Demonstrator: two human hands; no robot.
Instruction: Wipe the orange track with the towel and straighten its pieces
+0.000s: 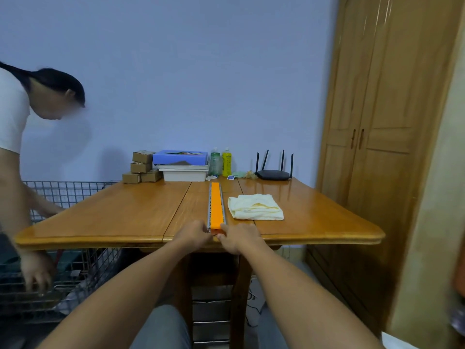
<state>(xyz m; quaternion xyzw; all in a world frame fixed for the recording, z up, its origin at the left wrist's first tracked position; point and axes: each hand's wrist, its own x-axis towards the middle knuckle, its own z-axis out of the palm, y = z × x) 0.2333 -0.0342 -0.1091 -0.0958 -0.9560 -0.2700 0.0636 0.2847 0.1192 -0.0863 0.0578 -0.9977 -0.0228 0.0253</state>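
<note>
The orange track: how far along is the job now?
The track already lies in one straight line down the table. In hand: the left hand and right hand pinch its near end, squaring it. Wiping cannot be judged: the towel lies folded beside the track, with no hand on it.

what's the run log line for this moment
hands: left, right pinch orange track near end | towel untouched on table
</note>
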